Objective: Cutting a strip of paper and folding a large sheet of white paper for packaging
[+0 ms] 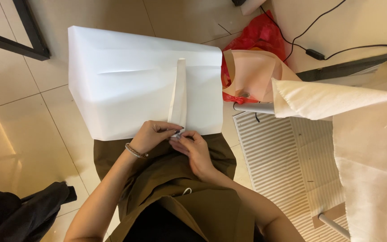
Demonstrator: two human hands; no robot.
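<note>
From where I watch, far left: dark frame bar on the tiled floor, top corner; bottom-left a black garment heap, well apart from the hands; nothing of it blocks them.

Centre: big white paper sheet lying across the lap and out over the floor, creased, w/ a narrow white strip running up its middle from the near edge; olive-brown garment under the sheet's near edge, covering the lap.

Left hand, bracelet at the wrist, fingers curled and pressed together, pinching the strip's near end at the sheet's edge; right hand just beside it, touching it, fingertips pinched on the same spot; what exactly sits betw. the fingertips is too small to tell; both hands overlap the sheet's near edge, so that bit of edge is hidden.

Right of the sheet: red plastic bag and a pinkish-tan paper piece, touching the sheet's right side; black cable w/ a small box on the floor beyond; grey metal tube below the tan piece; striped mat on the floor; far right a cream cloth hanging in front, hiding the floor behind it.
</note>
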